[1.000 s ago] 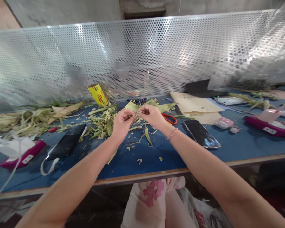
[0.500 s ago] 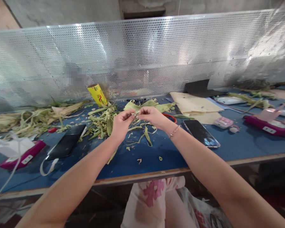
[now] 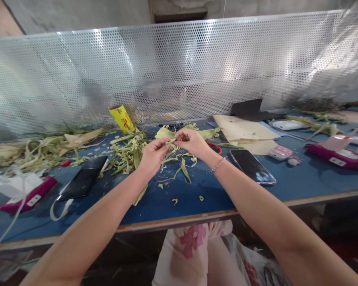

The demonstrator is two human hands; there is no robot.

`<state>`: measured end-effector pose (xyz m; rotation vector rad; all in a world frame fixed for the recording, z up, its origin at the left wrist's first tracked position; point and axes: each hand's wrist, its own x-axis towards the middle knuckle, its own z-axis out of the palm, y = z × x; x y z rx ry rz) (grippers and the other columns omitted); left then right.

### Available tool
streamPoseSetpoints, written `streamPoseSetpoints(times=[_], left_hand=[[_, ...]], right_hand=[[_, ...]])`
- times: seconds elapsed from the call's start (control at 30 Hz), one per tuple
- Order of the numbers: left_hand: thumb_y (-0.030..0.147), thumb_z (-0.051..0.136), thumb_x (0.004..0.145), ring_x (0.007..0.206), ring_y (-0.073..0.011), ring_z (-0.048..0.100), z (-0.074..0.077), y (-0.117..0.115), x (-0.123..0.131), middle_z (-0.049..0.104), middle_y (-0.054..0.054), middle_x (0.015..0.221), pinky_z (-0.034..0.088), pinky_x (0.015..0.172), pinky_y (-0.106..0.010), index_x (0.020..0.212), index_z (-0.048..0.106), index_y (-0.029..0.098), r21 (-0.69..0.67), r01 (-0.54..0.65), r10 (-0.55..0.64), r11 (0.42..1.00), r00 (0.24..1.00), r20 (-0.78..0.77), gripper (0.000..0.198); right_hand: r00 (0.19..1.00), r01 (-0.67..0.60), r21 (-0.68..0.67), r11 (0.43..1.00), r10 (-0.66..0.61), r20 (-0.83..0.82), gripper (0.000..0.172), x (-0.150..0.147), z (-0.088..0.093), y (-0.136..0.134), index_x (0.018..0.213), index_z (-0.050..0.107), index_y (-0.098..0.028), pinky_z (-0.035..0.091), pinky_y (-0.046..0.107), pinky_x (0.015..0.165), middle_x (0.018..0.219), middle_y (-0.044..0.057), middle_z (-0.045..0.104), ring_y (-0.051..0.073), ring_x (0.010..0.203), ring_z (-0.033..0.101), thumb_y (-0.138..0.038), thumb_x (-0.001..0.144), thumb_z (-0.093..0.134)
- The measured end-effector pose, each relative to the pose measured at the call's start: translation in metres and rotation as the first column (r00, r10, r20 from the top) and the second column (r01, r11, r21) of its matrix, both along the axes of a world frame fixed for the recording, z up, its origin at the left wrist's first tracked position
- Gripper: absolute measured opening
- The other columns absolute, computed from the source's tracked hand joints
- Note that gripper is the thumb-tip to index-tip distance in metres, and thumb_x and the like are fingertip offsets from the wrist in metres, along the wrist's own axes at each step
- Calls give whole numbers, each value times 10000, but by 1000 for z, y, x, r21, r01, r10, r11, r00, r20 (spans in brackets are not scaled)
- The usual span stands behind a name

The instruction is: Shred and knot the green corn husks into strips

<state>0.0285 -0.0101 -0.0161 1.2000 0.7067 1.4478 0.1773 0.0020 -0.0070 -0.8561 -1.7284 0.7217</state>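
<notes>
Both hands meet over the middle of the blue table. My left hand [image 3: 153, 155] is closed in a pinch, thumb against fingers, on a small pale-green piece of husk [image 3: 172, 142]. From the other side my right hand [image 3: 193, 145] pinches the same piece; the fingers cover most of it. A heap of knotted green husk strips [image 3: 128, 153] lies beside my left hand. Thin loose strips [image 3: 184, 171] are scattered below the hands. Behind them, wider husk leaves [image 3: 209, 134] spread out, and a red ring-shaped handle [image 3: 216, 147] shows next to my right wrist.
A black phone [image 3: 85, 178] with a white cable lies left, another phone [image 3: 252, 166] right. Purple power strips [image 3: 337, 157] sit at both sides. A yellow tube [image 3: 122, 119] leans near the perforated metal screen [image 3: 179, 71]. Brown paper [image 3: 246, 129] lies back right.
My right hand has shifted slightly up and its fingers have moved a little apart from the left fingertips. More of the husk piece shows between them. Things on the table stay put.
</notes>
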Motion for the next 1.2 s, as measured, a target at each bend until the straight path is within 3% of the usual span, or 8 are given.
streamPoseSetpoints(times=[0.1, 0.23, 0.4, 0.7, 0.87, 1.07, 1.2], left_hand=[[149, 753, 480, 582, -63, 528, 0, 0, -1, 634, 11, 629, 410, 582, -201, 686, 683, 169, 3, 47, -47, 999, 999, -4, 218], [159, 748, 505, 560, -64, 503, -1, 2, -4, 606, 12, 599, 382, 542, -201, 685, 679, 166, -2, 132, -132, 991, 991, -26, 193], [159, 765, 491, 595, -77, 526, -3, 7, -9, 600, 1, 614, 395, 583, -210, 650, 657, 139, -26, 246, -247, 969, 966, -69, 194], [155, 753, 520, 560, -58, 492, -5, 8, -9, 577, 11, 593, 389, 577, -203, 682, 654, 130, 3, 206, -205, 979, 975, -81, 192], [159, 755, 516, 572, -62, 509, -5, 8, -7, 594, 7, 604, 374, 543, -190, 686, 656, 135, -17, 178, -179, 984, 982, -58, 198], [103, 743, 517, 588, -77, 550, -5, 8, -7, 617, -3, 624, 415, 580, -209, 688, 651, 136, -79, 185, -183, 980, 983, 29, 197], [55, 717, 535, 587, -71, 557, -4, 8, -6, 613, -1, 607, 427, 599, -202, 661, 643, 129, -81, 183, -177, 980, 981, 83, 164]], right_hand=[[997, 39, 78, 996, -44, 56, 208, 0, 1, -3, 860, 553, -166, 349, 222, 531, 650, -45, 499, 54, 509, 371, -190, 660, 603], [986, -31, 129, 991, 10, 167, 333, 2, 2, -4, 1029, 567, -187, 347, 225, 534, 671, -41, 506, 54, 496, 355, -126, 702, 550], [953, -78, 148, 986, 31, 301, 203, 5, 3, -2, 900, 628, -150, 379, 238, 599, 730, 5, 570, 79, 601, 456, -123, 717, 546], [952, 17, 175, 984, -69, 297, 54, 7, 1, 1, 749, 624, -145, 363, 236, 594, 720, 7, 553, 80, 616, 448, -177, 714, 597], [958, 69, 190, 979, -118, 261, 30, 7, 3, 1, 678, 631, -152, 353, 232, 581, 825, 25, 523, 75, 637, 437, -172, 695, 619], [977, -13, 49, 999, 2, 213, 65, 6, 5, -3, 695, 618, -150, 379, 241, 590, 682, 3, 581, 87, 607, 482, -185, 718, 568], [989, -49, -23, 999, 51, 139, 105, 5, 6, -4, 777, 616, -127, 411, 243, 609, 719, 25, 616, 90, 622, 522, -181, 705, 563]])
